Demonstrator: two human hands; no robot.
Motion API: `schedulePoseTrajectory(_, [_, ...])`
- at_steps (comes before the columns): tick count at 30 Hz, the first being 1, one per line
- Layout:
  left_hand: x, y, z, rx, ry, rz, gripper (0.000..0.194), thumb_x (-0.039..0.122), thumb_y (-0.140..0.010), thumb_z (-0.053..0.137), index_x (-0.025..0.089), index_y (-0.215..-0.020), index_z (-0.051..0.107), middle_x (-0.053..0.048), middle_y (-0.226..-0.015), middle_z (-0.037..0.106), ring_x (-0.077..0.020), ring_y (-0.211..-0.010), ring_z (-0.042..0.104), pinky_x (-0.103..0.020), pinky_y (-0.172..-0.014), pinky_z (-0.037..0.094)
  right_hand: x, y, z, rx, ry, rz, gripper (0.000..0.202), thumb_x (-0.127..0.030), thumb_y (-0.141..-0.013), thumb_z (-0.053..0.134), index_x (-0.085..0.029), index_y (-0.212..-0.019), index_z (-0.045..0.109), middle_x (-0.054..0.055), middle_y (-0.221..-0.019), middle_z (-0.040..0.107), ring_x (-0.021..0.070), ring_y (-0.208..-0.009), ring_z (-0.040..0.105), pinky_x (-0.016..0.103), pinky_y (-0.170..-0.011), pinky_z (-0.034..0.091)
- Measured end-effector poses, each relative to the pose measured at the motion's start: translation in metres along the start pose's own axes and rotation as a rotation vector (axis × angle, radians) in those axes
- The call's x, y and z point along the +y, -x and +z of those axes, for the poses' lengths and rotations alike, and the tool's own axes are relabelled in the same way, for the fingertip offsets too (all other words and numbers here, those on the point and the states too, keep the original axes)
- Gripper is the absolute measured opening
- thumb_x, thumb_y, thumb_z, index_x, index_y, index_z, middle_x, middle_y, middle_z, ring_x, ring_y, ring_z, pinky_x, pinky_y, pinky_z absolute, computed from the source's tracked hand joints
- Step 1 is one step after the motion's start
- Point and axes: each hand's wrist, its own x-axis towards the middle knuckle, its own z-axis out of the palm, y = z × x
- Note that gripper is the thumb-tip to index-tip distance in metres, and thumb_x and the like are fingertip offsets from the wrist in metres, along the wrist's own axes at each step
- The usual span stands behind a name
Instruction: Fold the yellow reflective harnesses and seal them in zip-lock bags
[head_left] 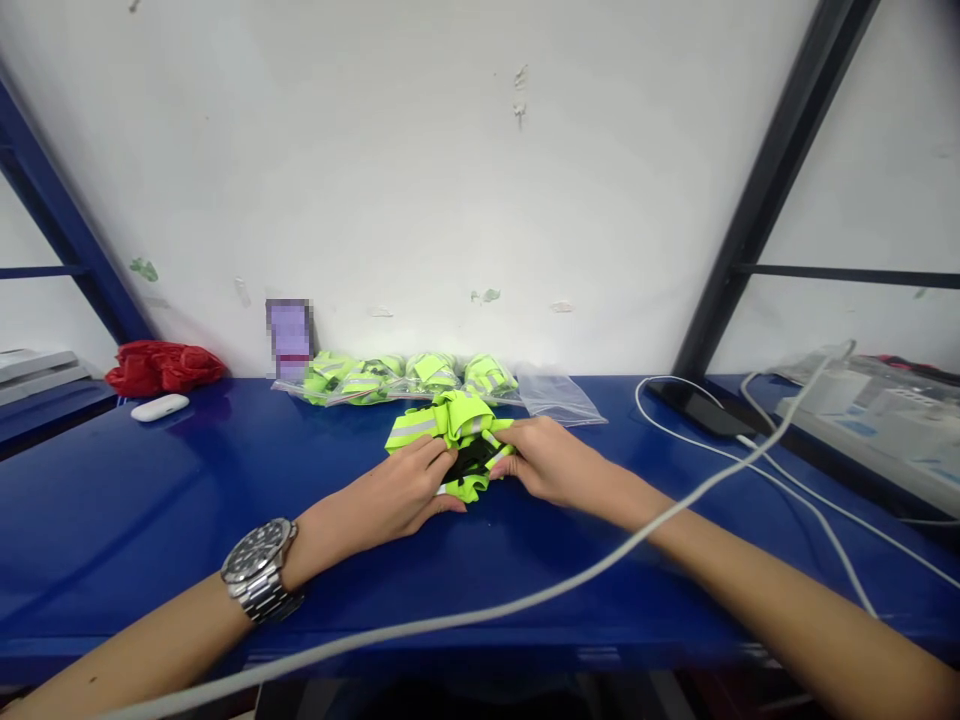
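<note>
A bunched neon-yellow reflective vest [466, 412] with silver stripes and black parts lies on the blue table [315, 590]. My left hand [416, 480] pinches its near left side, fingers curled over the fabric. At its right edge, my right hand [544, 460] grips the cloth between thumb and fingers. Behind it, several folded neon bundles in clear bags [431, 373] stand in a row along the wall. A flat clear zip bag [561, 397] lies to the right of that row.
A white cable [450, 622] crosses in front of my arms. On the right are a black phone [697, 408] with a cord and bagged white boxes [885, 410]. On the left lie a red plastic bag [161, 368] and a white earbud case [160, 407].
</note>
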Motion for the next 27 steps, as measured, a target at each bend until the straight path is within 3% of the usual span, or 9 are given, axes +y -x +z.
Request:
schedulePoseTrajectory(2, [-0.002,0.001,0.001,-0.007,0.0,-0.003,0.041,0.046,-0.096,0.04,0.012,-0.115,0.051,-0.012,-0.099,0.057,-0.024,-0.091,0.056,-0.038,-0.08,0.05,-0.002,0.002,0.009,0.161,0.188,-0.116,0.013,-0.016,-0.091,0.05,-0.012,-0.101,0.058,0.014,-0.097,0.06,0.0199,-0.083,0.06,0.031,-0.069,0.048])
schedulePoseTrajectory(5, [-0.002,0.001,0.002,-0.006,-0.02,-0.009,0.034,0.038,-0.099,0.034,0.013,-0.115,0.051,-0.012,-0.102,0.056,-0.0241,-0.095,0.056,-0.039,-0.083,0.049,-0.001,0.001,0.014,0.154,0.265,-0.367,0.023,-0.008,-0.093,0.039,-0.013,-0.11,0.055,0.014,-0.106,0.056,0.0212,-0.098,0.055,0.034,-0.081,0.048])
schedulePoseTrajectory(7, [-0.002,0.0,0.002,-0.007,-0.017,-0.013,0.03,0.033,-0.1,0.032,0.014,-0.112,0.051,-0.012,-0.102,0.056,-0.0243,-0.097,0.055,-0.039,-0.084,0.048,0.003,0.0,0.013,0.119,0.241,-0.467,0.018,-0.016,-0.095,0.043,-0.013,-0.108,0.054,0.013,-0.101,0.057,0.0222,-0.099,0.054,0.036,-0.085,0.048])
schedulePoseTrajectory(10, [-0.002,-0.003,0.003,-0.016,0.028,-0.024,0.027,0.03,-0.1,0.032,0.013,-0.105,0.053,-0.012,-0.098,0.056,-0.0236,-0.094,0.054,-0.038,-0.081,0.047,0.008,-0.001,0.016,0.122,0.199,-0.495,0.023,-0.027,-0.093,0.051,-0.012,-0.111,0.052,0.014,-0.102,0.057,0.0242,-0.1,0.053,0.037,-0.083,0.048])
schedulePoseTrajectory(15, [-0.001,-0.006,0.001,0.007,0.144,-0.073,0.02,0.02,-0.096,0.034,0.013,-0.099,0.053,-0.01,-0.089,0.056,-0.0207,-0.082,0.053,-0.033,-0.072,0.044,0.01,-0.005,0.033,0.213,0.293,-0.402,0.016,-0.013,-0.095,0.039,-0.011,-0.093,0.055,0.012,-0.085,0.058,0.0215,-0.079,0.053,0.033,-0.071,0.045])
schedulePoseTrajectory(19, [0.0,-0.009,-0.005,0.024,0.18,-0.157,0.017,0.016,-0.091,0.038,0.015,-0.083,0.053,-0.007,-0.077,0.056,-0.0188,-0.07,0.052,-0.03,-0.063,0.039,0.004,-0.007,0.036,0.24,0.193,-0.271,0.013,-0.01,-0.089,0.045,-0.013,-0.08,0.054,0.007,-0.073,0.057,0.0155,-0.063,0.048,0.026,-0.058,0.034])
schedulePoseTrajectory(23, [-0.001,-0.016,-0.015,-0.025,0.287,-0.275,0.018,0.02,-0.091,0.038,0.017,-0.08,0.052,0.0,-0.061,0.053,-0.0147,-0.056,0.047,-0.027,-0.058,0.034,-0.007,-0.009,0.024,0.151,0.041,-0.046,0.019,-0.015,-0.084,0.054,-0.017,-0.065,0.049,-0.002,-0.056,0.045,0.0102,-0.053,0.036,0.025,-0.056,0.025])
schedulePoseTrajectory(27, [-0.007,-0.022,-0.018,-0.105,0.359,-0.289,0.025,0.031,-0.093,0.034,0.017,-0.082,0.053,0.0,-0.065,0.056,-0.0146,-0.057,0.048,-0.025,-0.056,0.033,-0.012,-0.017,0.016,0.048,-0.057,0.113,0.033,-0.029,-0.081,0.06,-0.018,-0.056,0.041,-0.006,-0.051,0.032,0.0084,-0.051,0.025,0.025,-0.052,0.019])
